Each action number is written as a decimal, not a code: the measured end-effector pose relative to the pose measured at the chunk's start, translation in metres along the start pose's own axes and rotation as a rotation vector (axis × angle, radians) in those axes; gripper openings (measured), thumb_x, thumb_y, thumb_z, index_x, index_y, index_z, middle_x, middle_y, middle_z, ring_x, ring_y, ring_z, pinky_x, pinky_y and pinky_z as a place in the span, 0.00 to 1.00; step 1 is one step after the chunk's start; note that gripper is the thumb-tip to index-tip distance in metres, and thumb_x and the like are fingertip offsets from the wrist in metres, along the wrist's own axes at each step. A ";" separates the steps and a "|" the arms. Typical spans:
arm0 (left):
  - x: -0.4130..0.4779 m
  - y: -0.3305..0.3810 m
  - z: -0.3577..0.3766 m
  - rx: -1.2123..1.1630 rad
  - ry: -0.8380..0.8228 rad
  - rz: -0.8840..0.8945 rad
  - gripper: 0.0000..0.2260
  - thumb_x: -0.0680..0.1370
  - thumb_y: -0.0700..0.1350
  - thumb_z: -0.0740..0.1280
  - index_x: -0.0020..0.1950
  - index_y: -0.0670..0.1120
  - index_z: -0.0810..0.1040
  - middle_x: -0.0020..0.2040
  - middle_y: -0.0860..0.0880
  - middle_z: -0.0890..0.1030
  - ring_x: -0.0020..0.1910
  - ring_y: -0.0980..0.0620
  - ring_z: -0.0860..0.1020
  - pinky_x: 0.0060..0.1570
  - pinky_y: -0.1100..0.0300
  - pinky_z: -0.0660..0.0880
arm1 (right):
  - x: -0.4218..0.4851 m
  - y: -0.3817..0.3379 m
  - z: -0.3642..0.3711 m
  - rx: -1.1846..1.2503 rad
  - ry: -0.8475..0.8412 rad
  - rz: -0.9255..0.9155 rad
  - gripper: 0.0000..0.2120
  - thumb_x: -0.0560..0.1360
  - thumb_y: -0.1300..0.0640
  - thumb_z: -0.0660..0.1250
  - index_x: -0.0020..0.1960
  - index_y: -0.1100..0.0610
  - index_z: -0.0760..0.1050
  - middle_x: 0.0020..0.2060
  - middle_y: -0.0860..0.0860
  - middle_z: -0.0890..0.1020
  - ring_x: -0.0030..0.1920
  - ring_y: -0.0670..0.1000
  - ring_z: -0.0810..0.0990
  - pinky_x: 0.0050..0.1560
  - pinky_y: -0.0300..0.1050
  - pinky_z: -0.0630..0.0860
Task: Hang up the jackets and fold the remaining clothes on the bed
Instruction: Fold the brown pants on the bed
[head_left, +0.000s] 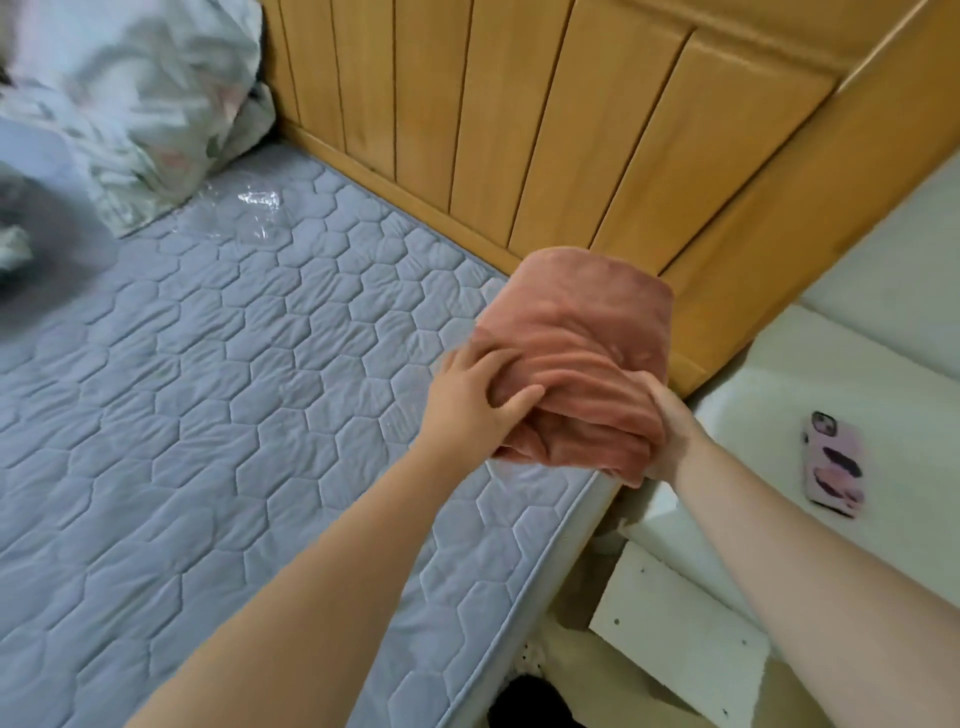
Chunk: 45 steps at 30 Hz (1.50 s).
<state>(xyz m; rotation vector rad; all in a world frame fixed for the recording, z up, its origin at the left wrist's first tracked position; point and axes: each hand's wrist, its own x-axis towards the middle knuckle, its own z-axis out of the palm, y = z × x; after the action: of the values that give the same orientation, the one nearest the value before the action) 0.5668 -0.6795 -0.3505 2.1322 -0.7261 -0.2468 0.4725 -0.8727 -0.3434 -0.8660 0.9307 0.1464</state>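
Note:
A folded pink-orange fleece garment (582, 332) is held above the right corner of the grey quilted mattress (218, 395), close to the wooden headboard. My left hand (470, 400) grips its near left side, thumb curled over the top. My right hand (670, 426) holds its right underside, fingers hidden beneath the cloth. The bundle is thick and several layers deep.
The wooden panelled headboard (519, 130) runs along the far side. A crumpled floral duvet (130, 104) lies at the back left, with a dark blurred item (31, 249) at the left edge. A white nightstand (841, 395) on the right bears a pink phone (835, 462).

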 end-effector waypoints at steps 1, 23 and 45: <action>-0.010 0.017 -0.009 0.084 0.005 0.111 0.27 0.70 0.63 0.64 0.62 0.48 0.79 0.62 0.49 0.76 0.61 0.48 0.70 0.61 0.54 0.68 | -0.031 -0.002 0.004 0.044 0.005 -0.036 0.12 0.78 0.50 0.59 0.44 0.55 0.77 0.36 0.53 0.80 0.35 0.51 0.81 0.36 0.41 0.80; -0.241 0.505 -0.056 -0.003 -0.242 1.278 0.44 0.68 0.60 0.71 0.78 0.51 0.55 0.76 0.44 0.60 0.73 0.43 0.59 0.71 0.48 0.59 | -0.681 0.030 -0.112 -0.625 1.156 -0.714 0.16 0.67 0.53 0.70 0.53 0.56 0.73 0.45 0.52 0.80 0.43 0.50 0.80 0.38 0.44 0.75; -0.685 0.842 -0.116 0.113 -1.256 2.386 0.49 0.58 0.64 0.78 0.74 0.62 0.58 0.67 0.64 0.70 0.66 0.61 0.70 0.68 0.55 0.67 | -1.124 0.286 -0.039 -0.772 1.727 0.045 0.20 0.57 0.47 0.75 0.47 0.41 0.75 0.43 0.37 0.80 0.42 0.34 0.79 0.45 0.30 0.72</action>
<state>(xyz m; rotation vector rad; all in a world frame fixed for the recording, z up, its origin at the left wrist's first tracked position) -0.2875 -0.6031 0.3246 -0.2828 -3.1042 -0.0972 -0.3743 -0.4386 0.3218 -1.6955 2.5960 -0.3120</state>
